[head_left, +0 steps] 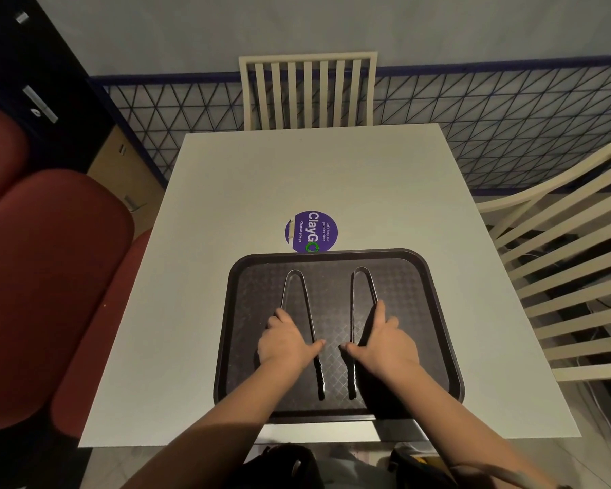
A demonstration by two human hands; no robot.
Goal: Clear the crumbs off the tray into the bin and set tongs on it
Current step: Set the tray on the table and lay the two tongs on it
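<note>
A dark, textured tray [438, 333] lies at the near edge of a white table [314, 178]. Two black tongs lie on it side by side, hinge ends pointing away from me. My left hand [284, 342] rests over the left tongs [293, 277], thumb against its inner arm. My right hand [385, 342] rests over the right tongs [360, 277], fingers along its outer arm. Both hands lie flat on the tongs, which stay down on the tray. No crumbs show on the tray and no bin is in view.
A round purple sticker [311, 231] sits on the table just beyond the tray. A cream slatted chair [307, 90] stands at the far side, another chair [561, 270] at the right. A red padded seat [50, 277] is at the left.
</note>
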